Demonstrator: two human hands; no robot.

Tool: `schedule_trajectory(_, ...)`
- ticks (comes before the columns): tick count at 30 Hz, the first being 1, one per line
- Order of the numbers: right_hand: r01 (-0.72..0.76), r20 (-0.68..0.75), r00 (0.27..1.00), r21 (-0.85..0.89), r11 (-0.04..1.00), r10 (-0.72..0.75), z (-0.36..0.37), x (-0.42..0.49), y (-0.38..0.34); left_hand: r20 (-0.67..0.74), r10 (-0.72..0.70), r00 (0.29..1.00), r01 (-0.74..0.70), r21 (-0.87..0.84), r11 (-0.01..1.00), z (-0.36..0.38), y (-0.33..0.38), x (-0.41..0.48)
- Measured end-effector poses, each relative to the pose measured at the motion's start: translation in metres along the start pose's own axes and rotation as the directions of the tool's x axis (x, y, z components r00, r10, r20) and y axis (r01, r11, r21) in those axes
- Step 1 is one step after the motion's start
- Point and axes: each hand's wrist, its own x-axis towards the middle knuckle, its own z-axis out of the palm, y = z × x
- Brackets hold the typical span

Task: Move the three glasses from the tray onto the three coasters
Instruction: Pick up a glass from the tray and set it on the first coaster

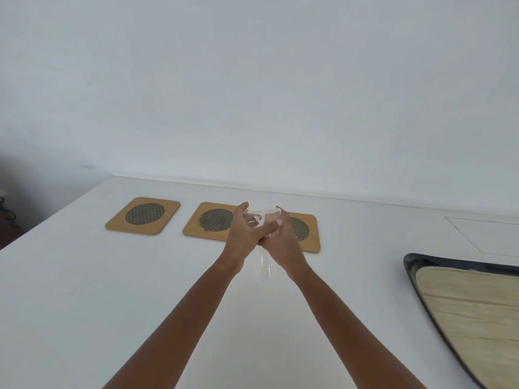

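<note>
Two hands meet above a white table (84, 290), which fills most of the view. At the right edge lies the tray (410, 265), dark-rimmed with a pale wood floor; the part that shows holds no glass, but much of it is cut off. Three wooden coasters (142, 216) with round mesh centres sit in a row near the far edge, all of them bare. The left hand (241, 237) and the right hand (280, 240) hold one clear glass (262, 217) between them, over the gap between the middle and right coasters. I judge two hands are used because the glass is tall and smooth. Fingers of both hands are curved and slightly spread around the upper wall; the right thumb (273, 224) presses on the near side. Its lower part is nearly invisible, so I cannot tell if it touches the table. The other two glasses are not in view.
</note>
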Motion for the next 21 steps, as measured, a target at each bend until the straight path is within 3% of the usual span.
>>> schedule_trajectory(4,0.068,-0.063,0.995,-0.042,0.997,-0.071,0.036,0.008,0.003,-0.064,0.029,0.998,-0.026,0.035,0.999,-0.030,-0.008,0.009)
schedule_trajectory(9,0.117,-0.098,0.988,-0.036,0.993,-0.120,0.070,0.019,0.003,-0.048,0.099,0.994,-0.093,0.107,0.990,-0.065,-0.014,0.015)
schedule_trajectory(16,0.104,-0.016,0.995,0.035,0.994,-0.103,0.110,0.044,-0.013,-0.135,0.204,0.970,-0.177,0.193,0.965,-0.129,-0.024,0.023)
schedule_trajectory(21,0.120,0.092,0.988,0.025,0.992,-0.122,0.134,0.071,-0.027,-0.230,0.258,0.938,-0.107,0.517,0.850,-0.186,-0.055,0.026)
